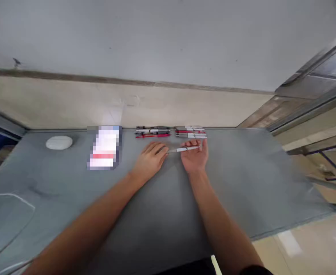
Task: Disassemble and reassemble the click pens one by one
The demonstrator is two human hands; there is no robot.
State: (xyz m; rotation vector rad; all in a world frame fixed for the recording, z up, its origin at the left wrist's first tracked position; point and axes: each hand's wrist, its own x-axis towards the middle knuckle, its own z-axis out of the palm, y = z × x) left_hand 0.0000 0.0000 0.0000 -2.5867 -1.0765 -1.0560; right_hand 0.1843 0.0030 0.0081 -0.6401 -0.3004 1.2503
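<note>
A slim white pen (182, 149) spans the gap between my two hands, lying nearly level. My left hand (150, 158), palm down, pinches the pen's left end; something dark shows at its fingertips, too blurred to name. My right hand (195, 158) is turned palm up, its fingers curled around the pen's right part and its thumb extended. Just beyond the hands, two groups of pens lie side by side against the wall. Dark, white and red pens make up the left group (153, 131); white and red pens make up the right group (190, 132).
Left of the pens lies a pixelated phone-like object (103, 149), with a white rounded case (59, 143) farther left. A white cable (21, 198) curves over the left of the grey table (242, 179). The wall (156, 107) borders the table's back edge.
</note>
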